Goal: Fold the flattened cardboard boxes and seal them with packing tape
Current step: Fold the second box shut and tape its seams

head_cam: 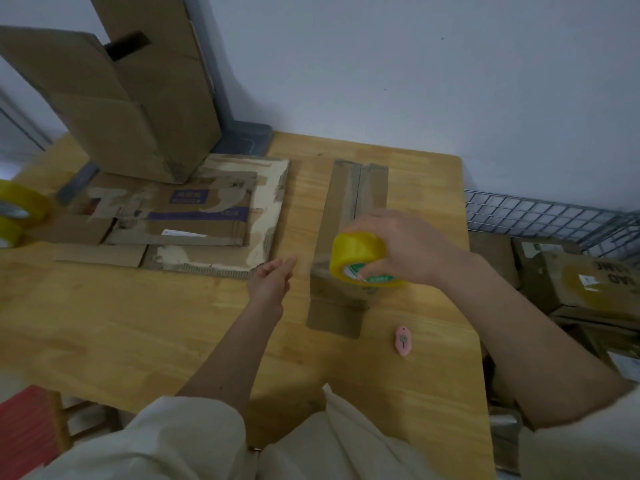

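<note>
A narrow folded cardboard box (349, 209) lies lengthwise on the wooden table (138, 323), its top seam taped and a flap sticking out at its near end. My right hand (398, 247) grips a yellow roll of packing tape (358, 259) over the box's near end. My left hand (273, 280) hovers just left of the box with its fingers straight and together, holding nothing. A pile of flattened cardboard boxes (194, 216) lies to the left of it.
A small pink box cutter (402, 342) lies on the table near the box's flap. Two more yellow tape rolls (15, 213) sit at the left edge. Upright boxes (138, 109) stand at the back left. A wire rack (540, 213) and stacked cartons (581, 282) are to the right.
</note>
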